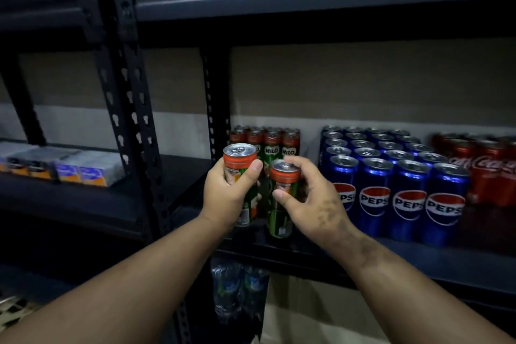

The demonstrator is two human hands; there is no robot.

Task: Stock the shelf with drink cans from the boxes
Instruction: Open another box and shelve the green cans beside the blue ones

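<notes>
Cans fill the right bay of the dark metal shelf (321, 253), which takes up most of the view. Biggest group is the blue Pepsi cans (391, 173): four across the front, five rows deep as far as the tops show, about twenty. Right of them stand the red cola cans (491, 173), blurred and cut by the frame edge, so their count cannot be told. At the back left of the bay are the Milo cans (272, 141), four across the visible front row, with more tops behind that are too dim to count. On the neighbouring shelf to the left lie small drink cartons (81, 169), number unclear. Below the can shelf stand at least two water bottles (237, 288).

Both hands are closed, each on one can. The left hand (226, 190) wraps one green can with an orange band (240, 158), held above the shelf board. The right hand (310, 195) grips a second matching can (283, 176), whose base is at the board's front edge.
</notes>
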